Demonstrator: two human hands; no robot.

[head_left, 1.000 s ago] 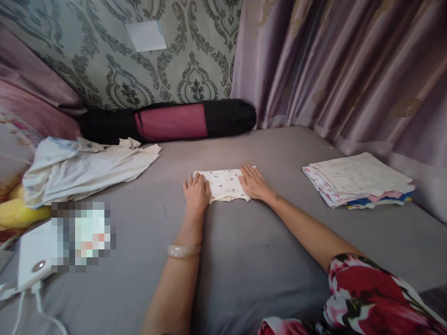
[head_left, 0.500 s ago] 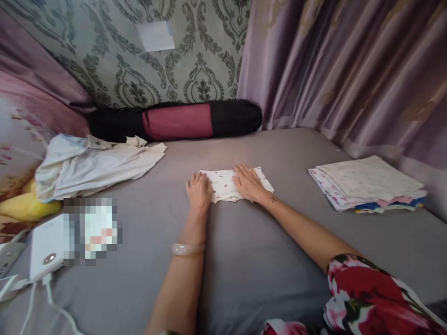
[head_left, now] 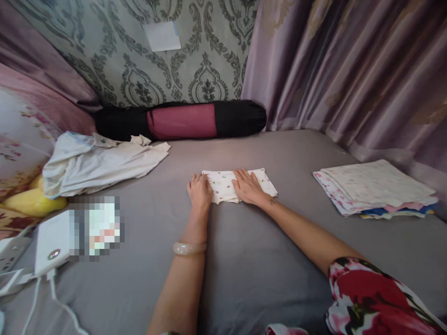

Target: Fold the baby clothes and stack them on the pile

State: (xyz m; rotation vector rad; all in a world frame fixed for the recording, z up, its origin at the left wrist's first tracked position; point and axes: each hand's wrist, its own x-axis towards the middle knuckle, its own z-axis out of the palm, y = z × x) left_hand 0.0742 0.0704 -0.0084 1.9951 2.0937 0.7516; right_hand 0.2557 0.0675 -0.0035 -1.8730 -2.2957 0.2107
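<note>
A small white garment [head_left: 223, 185] with a tiny print lies folded into a flat strip on the grey bed sheet [head_left: 139, 260]. On its left end rests my left hand [head_left: 200, 190], fingers bent a little over the edge and not gripping. My right hand [head_left: 248, 187] lies flat on the cloth right of its middle, fingers stretched out and covering part of the print. A pale bracelet [head_left: 189, 248] circles my left wrist.
On the right is a stack of folded clothes [head_left: 380, 184]. Crumpled pale clothes [head_left: 104, 163] lie at the left, near a yellow plush thing [head_left: 37, 202]. A white power bank [head_left: 54, 242] with cables sits at lower left. A long black and maroon bag [head_left: 181, 121] lies along the wall.
The view has shifted slightly, so the scene sits a little farther right. My right hand has shifted slightly left along the garment; my left hand stays at its left end.
</note>
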